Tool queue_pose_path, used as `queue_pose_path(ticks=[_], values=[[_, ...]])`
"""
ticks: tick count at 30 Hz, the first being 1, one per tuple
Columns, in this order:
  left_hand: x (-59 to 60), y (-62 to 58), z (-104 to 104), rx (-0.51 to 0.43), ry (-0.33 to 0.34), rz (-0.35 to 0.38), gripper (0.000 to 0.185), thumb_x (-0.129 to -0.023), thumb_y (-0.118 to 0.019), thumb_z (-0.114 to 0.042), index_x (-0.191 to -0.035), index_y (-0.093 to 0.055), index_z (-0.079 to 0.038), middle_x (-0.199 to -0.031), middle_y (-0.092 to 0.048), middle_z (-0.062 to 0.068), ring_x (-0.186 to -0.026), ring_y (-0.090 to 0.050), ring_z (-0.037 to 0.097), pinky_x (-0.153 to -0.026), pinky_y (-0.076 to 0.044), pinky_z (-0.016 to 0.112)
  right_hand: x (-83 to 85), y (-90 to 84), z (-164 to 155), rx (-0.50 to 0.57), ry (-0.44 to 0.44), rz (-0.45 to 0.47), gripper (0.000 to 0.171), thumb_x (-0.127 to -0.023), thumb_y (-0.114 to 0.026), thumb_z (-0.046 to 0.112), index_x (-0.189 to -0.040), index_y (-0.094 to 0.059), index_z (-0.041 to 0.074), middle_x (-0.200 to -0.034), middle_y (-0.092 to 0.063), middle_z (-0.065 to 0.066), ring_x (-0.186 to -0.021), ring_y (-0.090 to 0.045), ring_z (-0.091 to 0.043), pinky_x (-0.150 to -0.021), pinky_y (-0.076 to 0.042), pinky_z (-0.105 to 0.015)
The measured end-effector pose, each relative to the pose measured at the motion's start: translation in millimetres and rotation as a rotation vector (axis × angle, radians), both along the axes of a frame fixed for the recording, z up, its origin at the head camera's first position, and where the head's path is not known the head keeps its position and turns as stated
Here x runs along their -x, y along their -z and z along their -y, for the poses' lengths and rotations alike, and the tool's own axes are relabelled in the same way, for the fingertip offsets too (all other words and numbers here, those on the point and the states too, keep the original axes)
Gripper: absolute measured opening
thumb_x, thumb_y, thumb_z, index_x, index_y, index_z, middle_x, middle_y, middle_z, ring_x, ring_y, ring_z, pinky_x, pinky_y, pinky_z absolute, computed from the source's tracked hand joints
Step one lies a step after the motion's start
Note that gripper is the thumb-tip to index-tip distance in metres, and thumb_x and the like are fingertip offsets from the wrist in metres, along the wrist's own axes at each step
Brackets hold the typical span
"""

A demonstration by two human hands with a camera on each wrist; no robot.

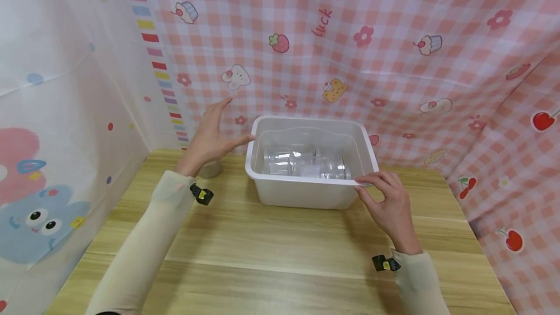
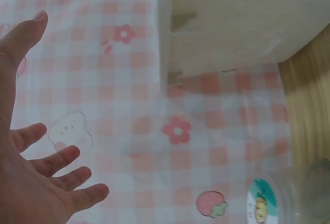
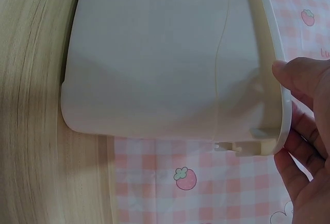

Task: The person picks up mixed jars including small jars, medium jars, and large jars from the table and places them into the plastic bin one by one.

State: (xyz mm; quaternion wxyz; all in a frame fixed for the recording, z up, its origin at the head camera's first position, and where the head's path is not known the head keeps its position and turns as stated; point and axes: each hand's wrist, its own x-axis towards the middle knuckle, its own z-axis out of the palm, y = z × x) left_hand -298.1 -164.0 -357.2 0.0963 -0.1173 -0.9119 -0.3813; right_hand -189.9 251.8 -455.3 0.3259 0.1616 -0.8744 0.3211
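Observation:
A white plastic bin (image 1: 302, 192) stands on the wooden table with several clear plastic jars (image 1: 315, 164) lying inside it. My right hand (image 1: 388, 203) pinches the bin's rim at the front right corner; the right wrist view shows the thumb (image 3: 299, 74) on the rim's near side and the fingers across it. My left hand (image 1: 212, 137) is raised beside the bin's left end, fingers spread, thumb tip close to the rim. In the left wrist view this hand (image 2: 36, 167) holds nothing.
A clear jar (image 1: 211, 169) stands on the table left of the bin, partly behind my left wrist; a green and white label (image 2: 262, 203) shows on it. Pink checked cloth (image 1: 297, 62) hangs close behind the bin, and a white printed cloth (image 1: 65, 111) hangs at the left.

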Motion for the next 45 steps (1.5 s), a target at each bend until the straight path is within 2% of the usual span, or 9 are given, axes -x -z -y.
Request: queue_pose_path(ticks=[3, 9, 15, 20, 29, 36, 45], values=[[2.3, 5.9, 5.2, -0.018, -0.018, -0.015, 0.115, -0.074, -0.087, -0.056, -0.163, -0.024, -0.019, -0.168, -0.028, 0.012, -0.153, -0.030, 0.036, -0.121, -0.029, 0.065, 0.2, 0.4, -0.2, 0.001, 0.001, 0.002, 0.021, -0.083, -0.084, 0.006, -0.102, -0.079, 0.013, -0.103, -0.071, -0.005, -0.100, -0.055, -0.018, -0.086, -0.043, -0.026], [6.8, 18.8, 18.1, -0.056, -0.046, -0.002, 0.118, -0.074, -0.085, -0.061, -0.164, -0.021, -0.018, -0.169, -0.023, 0.014, -0.143, -0.040, 0.040, -0.114, -0.041, 0.063, 0.9, 1.0, -0.7, 0.003, -0.002, -0.002, 0.021, -0.083, -0.084, 0.006, -0.102, -0.079, 0.013, -0.102, -0.071, -0.005, -0.099, -0.055, -0.018, -0.085, -0.042, -0.027], [13.2, 31.0, 33.4, -0.072, -0.104, 0.007, 0.119, -0.075, -0.085, -0.060, -0.164, -0.019, -0.018, -0.169, -0.021, 0.015, -0.151, -0.029, 0.038, -0.121, -0.029, 0.065, 0.3, 1.0, -0.5, 0.000, 0.003, 0.005, 0.021, -0.083, -0.084, 0.007, -0.102, -0.079, 0.013, -0.103, -0.071, -0.005, -0.099, -0.055, -0.017, -0.084, -0.043, -0.027], [17.1, 42.5, 45.4, -0.094, -0.140, 0.016, 0.121, -0.074, -0.085, -0.063, -0.164, -0.019, -0.016, -0.169, -0.021, 0.015, -0.152, -0.028, 0.039, -0.121, -0.028, 0.067, 0.2, 1.2, -0.6, 0.003, 0.008, 0.012, 0.021, -0.083, -0.084, 0.008, -0.103, -0.079, 0.013, -0.103, -0.071, -0.004, -0.098, -0.055, -0.016, -0.084, -0.042, -0.025], [19.1, 67.7, 70.3, -0.155, -0.197, 0.111, 0.126, -0.073, -0.081, -0.069, -0.166, -0.012, -0.018, -0.172, -0.015, 0.011, -0.158, -0.016, 0.038, -0.124, -0.022, 0.065, 0.9, 2.0, -0.6, 0.003, 0.001, 0.003, 0.021, -0.083, -0.085, 0.007, -0.102, -0.079, 0.013, -0.103, -0.072, -0.005, -0.098, -0.055, -0.017, -0.085, -0.042, -0.026], [20.8, 85.8, 82.5, -0.181, -0.209, 0.174, 0.127, -0.077, -0.082, -0.063, -0.166, -0.005, -0.016, -0.170, -0.016, 0.020, -0.154, -0.022, 0.046, -0.121, -0.026, 0.067, 0.7, 1.4, -0.9, 0.006, 0.008, 0.009, 0.021, -0.083, -0.085, 0.007, -0.103, -0.079, 0.013, -0.103, -0.071, -0.004, -0.098, -0.055, -0.016, -0.085, -0.042, -0.026], [23.6, 112.5, 92.8, -0.279, -0.182, 0.267, 0.125, -0.080, -0.086, -0.047, -0.166, 0.000, -0.017, -0.169, -0.015, 0.024, -0.147, -0.032, 0.049, -0.117, -0.035, 0.063, 1.0, 2.0, 0.0, 0.003, 0.006, 0.005, 0.021, -0.083, -0.085, 0.008, -0.102, -0.079, 0.013, -0.103, -0.071, -0.004, -0.099, -0.055, -0.017, -0.085, -0.042, -0.026]])
